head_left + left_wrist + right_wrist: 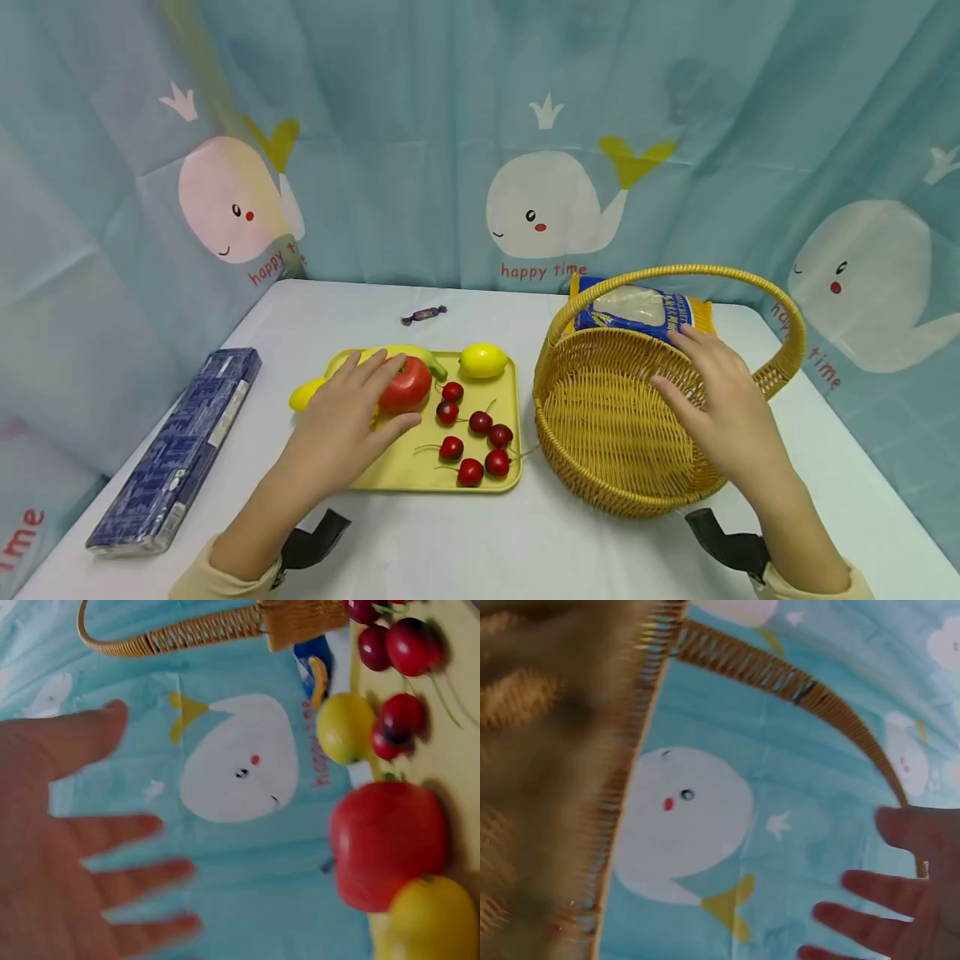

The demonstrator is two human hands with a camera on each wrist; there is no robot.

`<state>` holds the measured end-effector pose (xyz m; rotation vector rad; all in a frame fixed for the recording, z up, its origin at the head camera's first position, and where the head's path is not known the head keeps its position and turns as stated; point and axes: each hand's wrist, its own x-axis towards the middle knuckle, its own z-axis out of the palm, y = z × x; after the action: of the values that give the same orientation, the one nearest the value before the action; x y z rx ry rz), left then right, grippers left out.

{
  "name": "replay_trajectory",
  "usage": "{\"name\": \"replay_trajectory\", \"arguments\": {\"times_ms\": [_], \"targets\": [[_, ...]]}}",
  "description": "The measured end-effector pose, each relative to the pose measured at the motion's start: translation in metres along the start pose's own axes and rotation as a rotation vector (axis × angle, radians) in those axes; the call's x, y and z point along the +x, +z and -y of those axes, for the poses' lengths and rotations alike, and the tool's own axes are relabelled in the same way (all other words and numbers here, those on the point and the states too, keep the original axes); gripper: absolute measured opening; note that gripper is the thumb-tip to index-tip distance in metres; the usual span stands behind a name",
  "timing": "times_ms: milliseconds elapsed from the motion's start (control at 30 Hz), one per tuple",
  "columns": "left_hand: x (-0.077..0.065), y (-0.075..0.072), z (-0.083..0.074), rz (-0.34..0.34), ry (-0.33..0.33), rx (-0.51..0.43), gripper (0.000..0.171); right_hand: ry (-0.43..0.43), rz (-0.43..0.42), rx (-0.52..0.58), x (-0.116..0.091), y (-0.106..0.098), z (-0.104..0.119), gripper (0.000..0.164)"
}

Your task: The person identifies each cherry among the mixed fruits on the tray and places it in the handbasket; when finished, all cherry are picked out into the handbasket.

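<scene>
My left hand [341, 425] hovers over the left part of a yellow tray [390, 479], fingers spread and holding nothing. Beneath and beside it lie a red tomato-like fruit [406, 386], a banana [431, 360] and a lemon [303, 395], partly hidden by the hand. Another lemon [483, 361] sits at the tray's back right corner, with several cherries [451, 449] in front. Over the right side of a wicker basket [615, 417] is my right hand [723, 408], its fingers extended and grasping nothing. The basket's tall handle [675, 271] arches up behind that hand.
A long blue plastic-wrapped pack [180, 450] lies along the table's left edge. At the back is a small wrapped candy [423, 315]. Behind the basket rests a blue and yellow bag [637, 307]. A curtain [420, 167] with whale prints surrounds the white table [465, 550].
</scene>
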<state>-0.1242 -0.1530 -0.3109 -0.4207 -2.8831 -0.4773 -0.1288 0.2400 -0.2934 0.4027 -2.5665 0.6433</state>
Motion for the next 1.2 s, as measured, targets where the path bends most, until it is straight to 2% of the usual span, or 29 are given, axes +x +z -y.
{"name": "replay_trajectory", "arguments": {"times_ms": [133,233,333,433,567,833,1000,1200], "targets": [[-0.004,-0.003,0.012,-0.047,0.084,-0.166,0.06,0.0,-0.135,0.089,-0.006,-0.003,-0.01,0.047],[-0.007,-0.001,0.021,-0.077,0.154,-0.269,0.055,0.008,-0.223,0.13,-0.01,-0.003,-0.018,0.044],[-0.009,0.004,0.029,-0.104,0.197,-0.307,0.053,-0.004,-0.318,0.164,-0.015,-0.003,-0.027,0.038],[-0.01,0.009,0.037,-0.122,0.2,-0.322,0.05,-0.012,-0.402,0.2,-0.022,-0.003,-0.037,0.031],[-0.014,0.016,0.047,-0.122,0.176,-0.317,0.044,0.013,-0.486,0.247,-0.033,-0.004,-0.047,0.024],[-0.028,0.023,0.065,-0.077,0.099,-0.293,0.035,0.154,-0.606,0.265,-0.049,-0.002,-0.062,0.02],[-0.038,0.026,0.077,-0.089,0.037,-0.256,0.03,0.226,-0.653,0.249,-0.053,0.003,-0.073,0.02],[-0.047,0.027,0.088,-0.054,-0.049,-0.243,0.027,0.292,-0.698,0.331,-0.055,0.01,-0.086,0.017]]}}
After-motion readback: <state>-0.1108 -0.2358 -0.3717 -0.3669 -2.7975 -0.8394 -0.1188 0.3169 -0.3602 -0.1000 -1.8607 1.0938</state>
